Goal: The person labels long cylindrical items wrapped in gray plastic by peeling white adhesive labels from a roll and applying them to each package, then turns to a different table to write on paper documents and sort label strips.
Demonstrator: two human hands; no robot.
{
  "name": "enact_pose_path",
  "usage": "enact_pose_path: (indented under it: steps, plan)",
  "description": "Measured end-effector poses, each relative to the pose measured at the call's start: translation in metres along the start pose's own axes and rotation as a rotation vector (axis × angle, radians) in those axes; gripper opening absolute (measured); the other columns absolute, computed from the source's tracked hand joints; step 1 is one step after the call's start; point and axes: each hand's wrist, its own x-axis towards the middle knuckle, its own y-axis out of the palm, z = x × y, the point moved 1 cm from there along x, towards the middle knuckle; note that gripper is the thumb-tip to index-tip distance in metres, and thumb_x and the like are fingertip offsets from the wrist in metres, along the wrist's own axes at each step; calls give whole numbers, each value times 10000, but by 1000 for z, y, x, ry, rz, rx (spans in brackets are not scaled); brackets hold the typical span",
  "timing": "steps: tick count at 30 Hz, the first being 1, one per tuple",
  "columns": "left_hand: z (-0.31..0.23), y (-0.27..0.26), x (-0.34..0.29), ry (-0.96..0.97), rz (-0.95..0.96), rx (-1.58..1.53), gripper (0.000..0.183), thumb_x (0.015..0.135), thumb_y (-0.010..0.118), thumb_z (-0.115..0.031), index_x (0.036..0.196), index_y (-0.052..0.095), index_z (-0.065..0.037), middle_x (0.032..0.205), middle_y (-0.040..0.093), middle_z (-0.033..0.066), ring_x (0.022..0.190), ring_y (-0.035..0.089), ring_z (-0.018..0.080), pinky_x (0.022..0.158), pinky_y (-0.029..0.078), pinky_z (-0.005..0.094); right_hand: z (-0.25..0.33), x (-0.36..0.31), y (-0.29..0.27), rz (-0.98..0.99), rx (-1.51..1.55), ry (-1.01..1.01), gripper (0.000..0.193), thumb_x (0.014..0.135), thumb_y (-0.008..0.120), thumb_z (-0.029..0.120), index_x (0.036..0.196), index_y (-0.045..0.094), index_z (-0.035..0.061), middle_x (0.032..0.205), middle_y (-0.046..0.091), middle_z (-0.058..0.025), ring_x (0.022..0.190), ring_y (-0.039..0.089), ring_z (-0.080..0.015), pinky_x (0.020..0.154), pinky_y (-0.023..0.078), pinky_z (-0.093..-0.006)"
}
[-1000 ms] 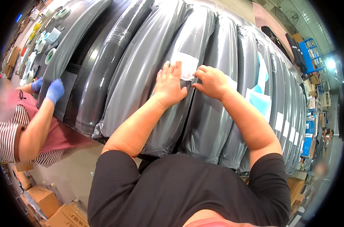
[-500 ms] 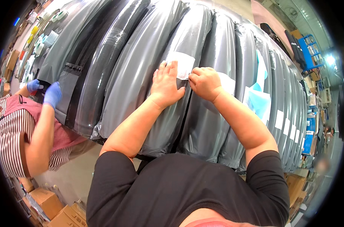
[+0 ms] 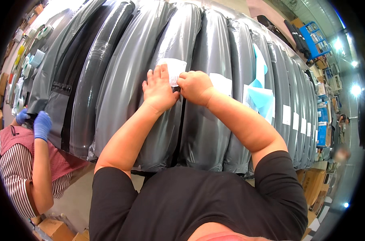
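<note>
A row of long grey plastic-wrapped bundles [image 3: 172, 38] lies side by side in front of me. On one bundle sits a white label [image 3: 175, 68]. My left hand [image 3: 159, 93] rests on the bundle at the label's lower left, its fingers spread and the tips on the label. At the label's lower right edge, my right hand [image 3: 195, 86] is closed in a pinch on it; the fingertips are partly hidden. The bundle to the right bears another white label [image 3: 221, 83], partly behind my right wrist. Crumpled light-blue sheets [image 3: 263, 100] lie farther right.
At the left, a co-worker's blue-gloved hand [image 3: 42, 125] is at a grey plastic bag [image 3: 56, 110]. More bundles with white labels [image 3: 286, 115] run off to the right. A blue cart [image 3: 317, 42] stands at the far right. Cardboard boxes [image 3: 56, 229] are at lower left.
The view has shifted, so the bundles appear farther left. Both my hands stay at the same label, left flat and right pinched. The co-worker's gloved hands have moved lower with the bag.
</note>
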Motion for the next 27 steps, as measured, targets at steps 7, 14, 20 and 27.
enact_pose_path:
  steps: [7,14,20,27]
  plan:
    - [-5,2,2,-51,43,-20,1082,767,806,-292,1578,118,-91,1628,192,136,1494,188,401,1129,296,612,5,27,-23,454,-162,-38,146,766,711,192,902,720,141,958,690,-36,932,696,-252,778,562,-390]
    - [-1,6,4,-75,32,-55,1089,761,807,-300,1581,121,-90,1629,188,138,1498,178,400,1136,283,621,6,26,-26,485,-230,-155,155,782,697,164,929,713,118,975,691,-49,924,692,-264,791,554,-404]
    - [-1,2,2,-110,26,-46,1098,734,806,-300,1575,139,-68,1636,193,128,1504,191,353,1164,276,545,-14,-23,-2,332,814,808,209,936,632,157,1088,638,14,1001,664,-86,929,677,-214,754,578,-358]
    - [-1,1,2,-86,-4,-15,1093,708,784,-265,1573,147,-65,1633,195,137,1500,195,350,1156,289,548,11,-27,43,108,1890,1386,350,981,605,416,953,637,69,822,632,-25,693,599,-118,609,526,-259]
